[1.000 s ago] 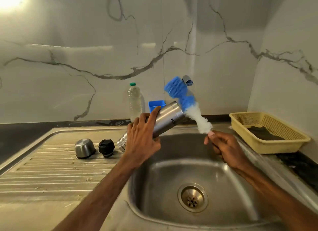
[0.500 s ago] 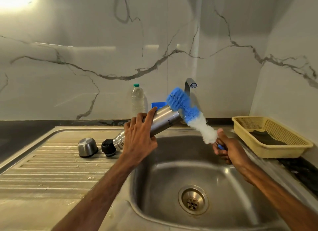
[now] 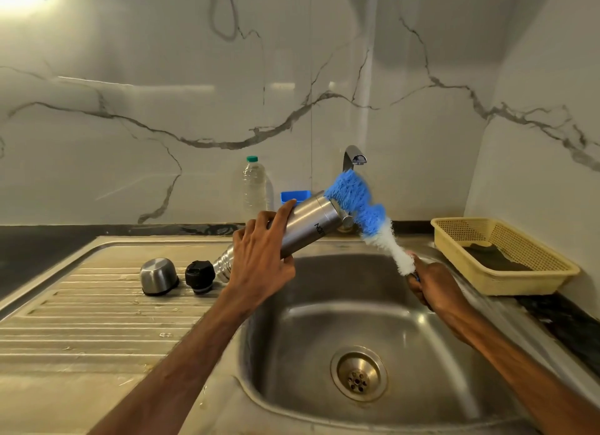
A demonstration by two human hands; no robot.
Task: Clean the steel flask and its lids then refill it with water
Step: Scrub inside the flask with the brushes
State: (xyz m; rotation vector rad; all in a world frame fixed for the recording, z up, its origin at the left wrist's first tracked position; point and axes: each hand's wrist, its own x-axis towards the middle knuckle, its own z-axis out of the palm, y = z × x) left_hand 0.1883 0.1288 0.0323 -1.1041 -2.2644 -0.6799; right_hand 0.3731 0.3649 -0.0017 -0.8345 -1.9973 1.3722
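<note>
Flask-base scrub: left hand (image 3: 259, 259) grips tilted steel flask (image 3: 308, 223), right hand (image 3: 435, 287) grips bottle brush (image 3: 368, 215) at its 3 o'clock; next, likely: steel cap (image 3: 159, 275), black stopper (image 3: 199, 276).

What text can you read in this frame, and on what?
"NO": dark letters running along the side of the steel flask held in the left hand; the rest of the word curves out of sight.
Small stamped mark on the drainboard: too small to read.
Plastic bottle, bottle brush, steel cap, black lid: no text visible.
</note>
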